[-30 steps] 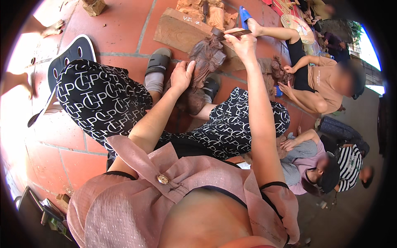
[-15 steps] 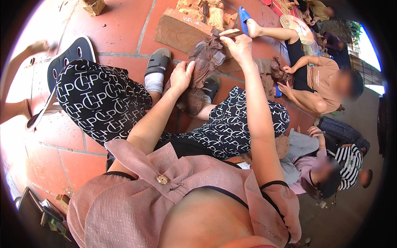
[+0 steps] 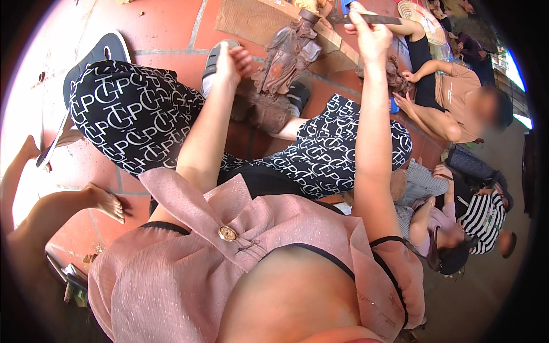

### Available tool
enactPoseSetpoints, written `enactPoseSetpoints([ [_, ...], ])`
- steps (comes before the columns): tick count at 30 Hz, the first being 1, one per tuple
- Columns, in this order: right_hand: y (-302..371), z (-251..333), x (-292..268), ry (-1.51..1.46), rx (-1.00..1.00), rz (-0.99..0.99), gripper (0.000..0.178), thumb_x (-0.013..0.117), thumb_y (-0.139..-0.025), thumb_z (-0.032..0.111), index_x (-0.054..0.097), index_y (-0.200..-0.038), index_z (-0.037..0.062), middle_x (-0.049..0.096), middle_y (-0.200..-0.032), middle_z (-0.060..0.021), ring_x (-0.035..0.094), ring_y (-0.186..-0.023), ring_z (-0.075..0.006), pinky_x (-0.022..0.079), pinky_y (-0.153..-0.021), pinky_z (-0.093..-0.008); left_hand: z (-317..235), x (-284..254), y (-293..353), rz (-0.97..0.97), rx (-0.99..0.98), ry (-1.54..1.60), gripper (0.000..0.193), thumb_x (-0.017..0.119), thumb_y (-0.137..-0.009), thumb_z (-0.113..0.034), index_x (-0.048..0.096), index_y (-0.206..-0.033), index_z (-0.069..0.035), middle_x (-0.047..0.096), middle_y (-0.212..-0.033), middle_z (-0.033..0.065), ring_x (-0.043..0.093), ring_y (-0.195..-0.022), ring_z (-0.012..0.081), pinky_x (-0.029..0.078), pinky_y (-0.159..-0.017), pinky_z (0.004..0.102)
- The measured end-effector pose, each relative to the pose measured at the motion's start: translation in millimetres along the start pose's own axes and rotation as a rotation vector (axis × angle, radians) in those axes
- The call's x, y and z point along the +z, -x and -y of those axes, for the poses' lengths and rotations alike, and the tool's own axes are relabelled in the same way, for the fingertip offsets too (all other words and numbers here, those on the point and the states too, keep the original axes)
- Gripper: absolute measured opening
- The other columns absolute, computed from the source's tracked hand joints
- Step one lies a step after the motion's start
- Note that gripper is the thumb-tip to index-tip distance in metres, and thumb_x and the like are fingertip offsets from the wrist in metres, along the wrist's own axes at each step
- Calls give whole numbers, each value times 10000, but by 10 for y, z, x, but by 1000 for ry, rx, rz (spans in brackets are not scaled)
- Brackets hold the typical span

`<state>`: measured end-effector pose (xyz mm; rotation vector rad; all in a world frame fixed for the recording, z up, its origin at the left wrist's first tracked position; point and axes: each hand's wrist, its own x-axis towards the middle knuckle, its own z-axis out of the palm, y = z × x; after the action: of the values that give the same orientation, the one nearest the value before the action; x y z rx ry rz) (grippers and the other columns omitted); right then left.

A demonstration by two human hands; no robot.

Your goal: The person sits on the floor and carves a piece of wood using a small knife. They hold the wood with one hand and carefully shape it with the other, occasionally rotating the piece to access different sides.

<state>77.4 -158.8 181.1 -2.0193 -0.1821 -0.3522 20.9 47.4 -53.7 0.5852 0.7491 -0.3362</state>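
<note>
Dark brown, our carved figure (image 3: 286, 60) rests on a rough base (image 3: 269, 112); our left hand (image 3: 230, 62) is loosely curled, free beside it. Our right hand (image 3: 373, 43) grips a flat tool (image 3: 384, 20). Perhaps we position it; a stroke calls for steadying the figure.

Carved in dark reddish-brown wood, deeply textured and faintly glossy along the raised folds: a robed figurine (image 3: 286, 63). Cut from matt, visibly grained wood: a pale brown rectangular block (image 3: 254, 22). Smooth and flat-faced, metal or wood impossible to tell: a long, narrow, dark tool (image 3: 374, 19). Underfoot, terracotta-red floor tiles (image 3: 166, 28), smooth and shiny in the light, duller grey at the joints. Sewn in thin, crinkled, softly lustrous cloth with glinting flecks: a dusty-pink blouse (image 3: 166, 274), fastened with a glossy, gold-coloured round button (image 3: 227, 233). Matt and soft: black-and-white patterned cloth trousers (image 3: 137, 108).
</note>
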Motion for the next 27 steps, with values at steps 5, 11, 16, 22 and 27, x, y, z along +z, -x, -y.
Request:
enactPoseSetpoints([
  [5,73,207,-33,-70,95,-91,261,614,-820,171,618,-1004,-15,594,-717,-18,519,-494,-62,393,-427,-173,-152,-312,-167,-304,188,54,414,392,-919,-297,406,-1198,8,478,-1186,168,576,-948,314,486,-754,453],
  [11,51,-56,-232,-162,80,-144,168,606,-824,133,612,-922,-3,580,-706,-22,506,-477,-64,395,-417,-181,-115,-348,-200,-347,202,158,277,436,-877,-97,453,-1112,48,537,-1034,182,619,-724,282,528,-549,360],
  [16,76,2,-254,-93,-24,-169,136,604,-823,117,583,-879,-5,568,-747,-27,482,-487,-65,397,-414,-183,-60,-451,-256,-305,208,137,251,424,-877,-76,449,-1095,44,537,-967,165,621,-733,300,539,-553,373],
  [22,100,-6,-299,-30,-64,-165,133,604,-825,121,573,-871,0,551,-734,-22,479,-507,-60,393,-411,-182,-49,-450,-176,-248,200,77,320,421,-887,-93,393,-1177,38,515,-976,132,599,-870,318,536,-710,419],
  [27,86,-69,-318,-50,-30,-195,147,610,-823,131,565,-876,2,551,-739,-25,484,-526,-60,395,-426,-178,-40,-482,-215,-215,185,62,323,407,-900,-97,373,-1195,32,507,-997,131,589,-903,322,530,-753,425],
])
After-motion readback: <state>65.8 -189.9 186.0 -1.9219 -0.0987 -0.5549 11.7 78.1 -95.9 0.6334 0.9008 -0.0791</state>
